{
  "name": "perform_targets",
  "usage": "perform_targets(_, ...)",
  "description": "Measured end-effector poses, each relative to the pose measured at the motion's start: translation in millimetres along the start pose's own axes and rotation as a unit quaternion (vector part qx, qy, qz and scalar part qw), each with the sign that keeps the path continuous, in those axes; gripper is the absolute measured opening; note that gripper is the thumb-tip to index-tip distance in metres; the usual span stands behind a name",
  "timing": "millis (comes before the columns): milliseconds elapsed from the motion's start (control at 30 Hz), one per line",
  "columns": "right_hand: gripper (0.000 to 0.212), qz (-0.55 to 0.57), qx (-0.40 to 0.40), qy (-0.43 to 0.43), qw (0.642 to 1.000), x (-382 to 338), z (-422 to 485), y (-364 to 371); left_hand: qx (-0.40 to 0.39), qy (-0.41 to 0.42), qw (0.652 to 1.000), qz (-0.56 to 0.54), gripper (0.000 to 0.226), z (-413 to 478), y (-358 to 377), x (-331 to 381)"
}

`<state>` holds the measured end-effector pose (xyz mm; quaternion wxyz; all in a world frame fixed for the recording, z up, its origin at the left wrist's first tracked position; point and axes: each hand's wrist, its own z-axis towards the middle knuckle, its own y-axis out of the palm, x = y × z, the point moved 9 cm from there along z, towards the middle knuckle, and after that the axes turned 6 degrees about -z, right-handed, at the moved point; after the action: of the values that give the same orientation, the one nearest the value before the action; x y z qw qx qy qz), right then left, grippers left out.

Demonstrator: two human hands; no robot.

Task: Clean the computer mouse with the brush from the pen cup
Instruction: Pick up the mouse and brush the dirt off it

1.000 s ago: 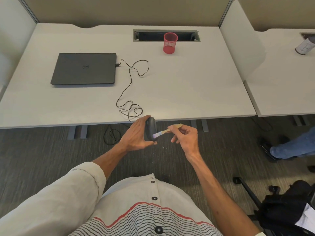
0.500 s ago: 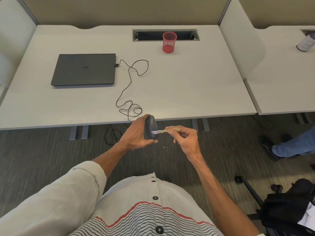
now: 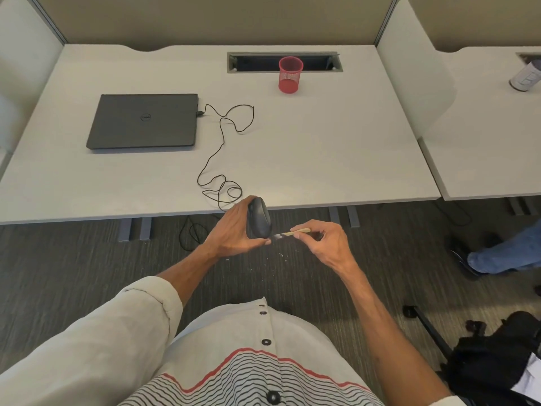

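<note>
The mouse (image 3: pixel 259 218) in my left hand (image 3: pixel 234 232) looks matt dark plastic; my brush (image 3: pixel 288 233) has a pale wooden-looking handle; the counter (image 3: pixel 322 148) is smooth matt white; the pen cup (image 3: pixel 289 74) is red mesh; the floor (image 3: pixel 73 259) is rough carpet.

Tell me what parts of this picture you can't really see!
Head view, the only one:
- Brush bristles on the tan-handled brush: small and blurred against the dark grey computer mouse.
- Mouse's far side: covered by the left hand.
- Brush handle's end: inside the right hand.
- Inside the red mesh pen cup: too far away to tell.
- White can: cut off by the right edge.
</note>
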<state>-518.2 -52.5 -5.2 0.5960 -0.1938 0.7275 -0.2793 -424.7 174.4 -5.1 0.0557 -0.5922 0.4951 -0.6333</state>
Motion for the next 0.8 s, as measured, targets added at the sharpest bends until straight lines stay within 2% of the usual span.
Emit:
perform_targets(100,0.009,0.032,0.004,0.011,0.999,0,4,-6,-0.009,-0.002,1.0,0.003,0.127,2,1,-1)
perform_targets(233,0.009,0.129,-0.001,-0.004,0.992,-12,8,-5,-0.017,-0.009,1.0,0.008,0.127,5,2,-1)
perform_targets(333,0.01,0.149,-0.021,-0.016,0.988,-23,7,4,-0.018,-0.007,1.0,0.014,0.126,6,2,0)
perform_targets(467,0.009,0.112,-0.009,0.001,0.994,-17,11,5,-0.018,-0.005,1.0,0.018,0.125,8,1,-1)
perform_targets(567,0.005,0.012,0.057,0.017,0.998,-12,14,-10,-0.011,0.005,1.0,0.017,0.124,9,-1,2)
perform_targets(633,0.005,-0.002,0.102,0.018,0.995,-15,18,-20,-0.004,0.012,1.0,0.022,0.123,9,-3,3)
perform_targets(733,0.013,0.023,0.118,-0.025,0.992,-33,27,-23,-0.001,0.023,0.999,0.024,0.119,9,-3,6)
perform_targets(800,0.016,0.0,0.112,-0.065,0.992,-52,32,-18,-0.004,0.03,0.999,0.023,0.117,8,-1,8)
